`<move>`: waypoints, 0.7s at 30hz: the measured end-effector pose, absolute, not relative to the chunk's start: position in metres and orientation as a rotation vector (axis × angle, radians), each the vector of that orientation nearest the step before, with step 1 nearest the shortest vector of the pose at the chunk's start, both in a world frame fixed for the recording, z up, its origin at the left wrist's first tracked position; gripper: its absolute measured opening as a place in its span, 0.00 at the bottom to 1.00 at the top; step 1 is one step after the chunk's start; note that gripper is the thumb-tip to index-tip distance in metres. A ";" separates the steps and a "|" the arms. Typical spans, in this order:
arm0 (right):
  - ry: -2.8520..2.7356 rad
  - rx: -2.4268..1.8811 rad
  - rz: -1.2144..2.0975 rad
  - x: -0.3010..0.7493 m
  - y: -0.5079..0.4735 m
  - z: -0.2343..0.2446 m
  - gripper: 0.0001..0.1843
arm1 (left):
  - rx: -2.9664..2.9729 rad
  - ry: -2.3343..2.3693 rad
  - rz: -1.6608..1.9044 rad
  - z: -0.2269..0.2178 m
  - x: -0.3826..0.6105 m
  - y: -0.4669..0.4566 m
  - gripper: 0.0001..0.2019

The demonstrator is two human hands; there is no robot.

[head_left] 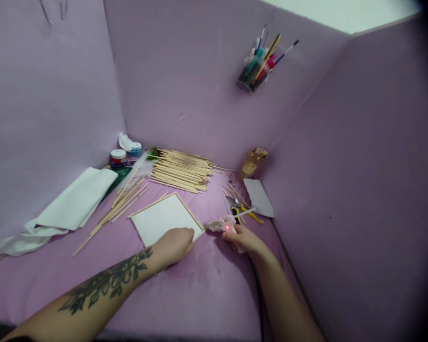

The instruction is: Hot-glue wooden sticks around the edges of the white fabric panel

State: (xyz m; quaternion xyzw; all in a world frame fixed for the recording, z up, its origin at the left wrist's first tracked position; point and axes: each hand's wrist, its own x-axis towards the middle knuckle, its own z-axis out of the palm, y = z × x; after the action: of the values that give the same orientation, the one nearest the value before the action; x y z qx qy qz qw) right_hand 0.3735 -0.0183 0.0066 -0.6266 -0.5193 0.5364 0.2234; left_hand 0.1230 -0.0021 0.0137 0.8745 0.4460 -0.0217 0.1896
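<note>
My left hand [177,245] is closed on the near right edge of a flat white sheet [167,216], perhaps card. Thin wooden sticks [189,210] line at least its two far edges. My right hand [245,241] grips a glue gun [221,224] with a red light glowing on its side and a whitish glue stick [246,212] poking out of its back. The nozzle is at the sheet's right corner; whether it touches cannot be made out. My left hand hides the sheet's near edge.
A pile of wooden sticks [181,171] lies behind the sheet, looser sticks [123,199] to its left. Yellow-handled pliers [251,216] lie behind the gun, whose black cord [258,289] runs nearward. White cloth [76,199], jars [119,156] and walls surround the work.
</note>
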 end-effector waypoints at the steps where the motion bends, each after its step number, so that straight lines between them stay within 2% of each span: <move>1: -1.430 -1.730 1.482 0.373 -0.019 0.008 0.15 | 2.452 1.256 -0.064 0.014 0.123 -0.002 0.10; 13: -1.490 -1.723 1.451 0.371 -0.023 0.011 0.18 | 2.441 1.250 -0.038 0.013 0.122 -0.003 0.09; 18: -1.572 -1.643 1.541 0.370 -0.029 0.018 0.18 | 2.424 1.261 -0.046 0.014 0.123 -0.003 0.10; 21: -1.551 -1.670 1.428 0.376 -0.030 0.019 0.18 | 2.429 1.254 -0.045 0.014 0.122 -0.003 0.10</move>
State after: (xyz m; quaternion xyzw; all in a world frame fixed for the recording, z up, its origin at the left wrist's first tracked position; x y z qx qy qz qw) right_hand 0.3760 -0.0303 0.0193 -0.6050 -0.5622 0.5174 0.2241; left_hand 0.1223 -0.0033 0.0142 0.8700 0.4493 -0.0160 0.2023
